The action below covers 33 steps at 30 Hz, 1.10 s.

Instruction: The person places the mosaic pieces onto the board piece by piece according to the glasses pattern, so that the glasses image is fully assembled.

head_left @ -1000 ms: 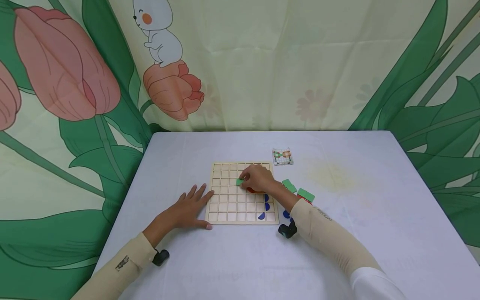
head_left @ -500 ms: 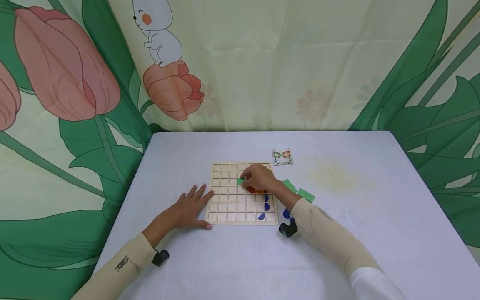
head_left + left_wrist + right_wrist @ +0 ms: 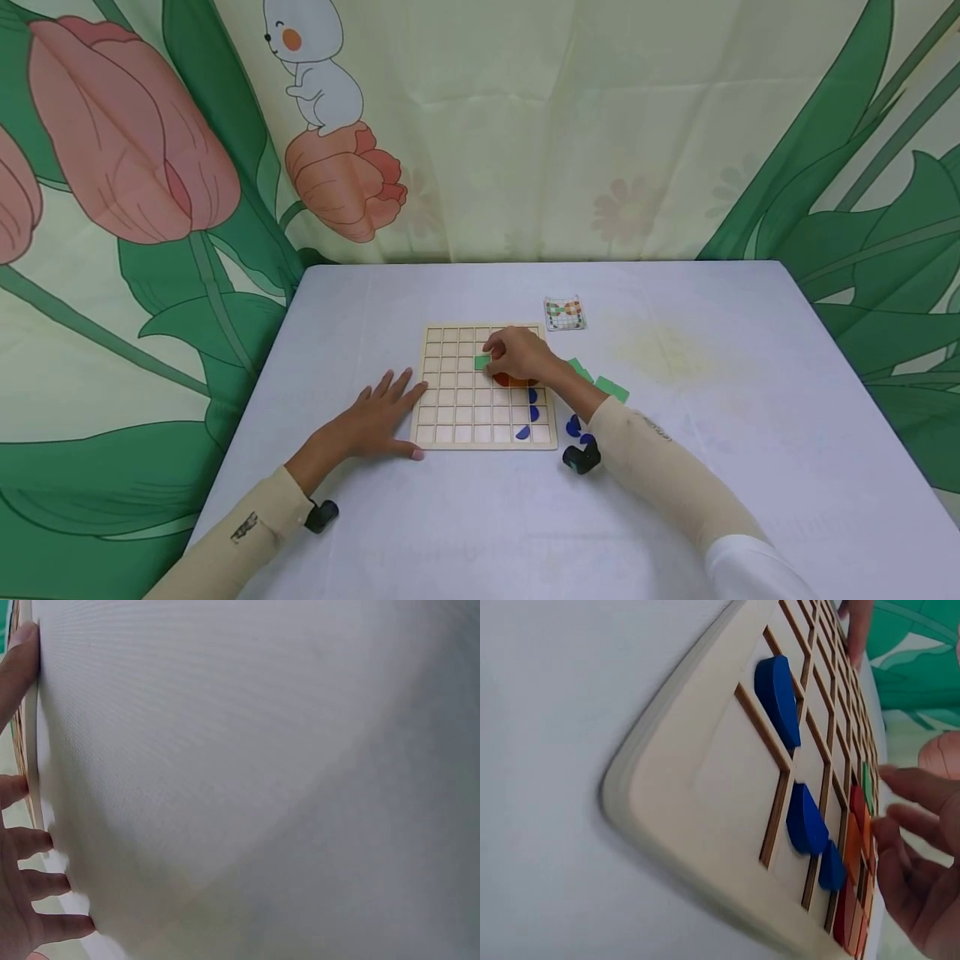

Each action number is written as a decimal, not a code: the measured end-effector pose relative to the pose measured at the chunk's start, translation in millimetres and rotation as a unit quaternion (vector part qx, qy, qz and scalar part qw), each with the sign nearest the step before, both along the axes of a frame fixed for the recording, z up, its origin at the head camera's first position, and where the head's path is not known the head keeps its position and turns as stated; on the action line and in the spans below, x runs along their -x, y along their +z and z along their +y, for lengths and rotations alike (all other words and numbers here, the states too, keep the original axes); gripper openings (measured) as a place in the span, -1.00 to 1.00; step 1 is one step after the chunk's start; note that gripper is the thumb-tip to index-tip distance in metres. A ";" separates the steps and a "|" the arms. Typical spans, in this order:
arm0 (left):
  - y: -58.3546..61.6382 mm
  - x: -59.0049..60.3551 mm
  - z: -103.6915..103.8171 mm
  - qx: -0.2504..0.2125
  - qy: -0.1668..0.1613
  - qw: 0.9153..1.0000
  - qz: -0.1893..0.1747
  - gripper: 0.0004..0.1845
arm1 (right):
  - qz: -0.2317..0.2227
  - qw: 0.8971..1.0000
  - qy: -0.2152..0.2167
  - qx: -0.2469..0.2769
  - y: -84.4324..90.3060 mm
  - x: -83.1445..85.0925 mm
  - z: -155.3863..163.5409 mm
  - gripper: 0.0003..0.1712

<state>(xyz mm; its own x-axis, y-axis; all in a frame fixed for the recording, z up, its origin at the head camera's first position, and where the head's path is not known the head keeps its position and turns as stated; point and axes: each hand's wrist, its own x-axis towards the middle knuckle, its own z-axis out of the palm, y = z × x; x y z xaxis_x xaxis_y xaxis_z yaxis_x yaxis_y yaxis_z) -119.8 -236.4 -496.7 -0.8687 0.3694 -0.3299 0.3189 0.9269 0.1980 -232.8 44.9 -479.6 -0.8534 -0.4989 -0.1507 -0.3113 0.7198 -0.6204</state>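
The right hand [image 3: 519, 357] is over the wooden grid board [image 3: 457, 414], and its fingertips pinch a green square tile [image 3: 482, 362] that sits in a cell in the upper middle of the board. The left hand [image 3: 378, 417] lies flat — fingers straight, holding nothing — touching the board's left edge. Blue half-round pieces [image 3: 529, 412] sit in the right column, and spare green tiles [image 3: 611, 388] lie on the table [image 3: 750, 433] just beside the board.
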 end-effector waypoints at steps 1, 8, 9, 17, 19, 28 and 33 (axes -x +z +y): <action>-0.4 0.1 -0.1 0.000 0.000 1.000 -0.001 0.24 | -0.001 1.000 0.008 0.010 -0.2 0.3 2.8 -0.58; -3.4 1.3 -1.4 -0.001 -0.003 1.000 0.001 0.24 | -0.024 0.996 0.011 0.083 -0.7 3.8 34.9 -0.65; -3.3 1.4 -1.6 -0.003 -0.003 1.000 0.002 0.24 | -0.029 0.995 0.001 0.092 -0.2 4.2 40.8 -0.66; -2.7 0.9 -2.2 -0.004 -0.005 1.000 0.002 0.24 | -0.053 0.990 -0.047 0.118 0.4 9.1 90.9 -0.59; -2.4 1.0 -2.1 -0.006 -0.004 1.000 0.001 0.24 | -0.064 0.990 -0.053 0.116 0.1 8.4 102.9 -0.57; -2.2 2.0 -2.4 -0.004 -0.008 1.000 0.000 0.24 | -0.074 0.994 -0.052 0.057 -7.4 -2.0 152.4 -0.55; -0.3 1.3 -1.8 -0.007 -0.008 1.000 0.000 0.23 | -0.043 0.998 -0.043 0.024 -11.9 -11.6 173.5 -0.58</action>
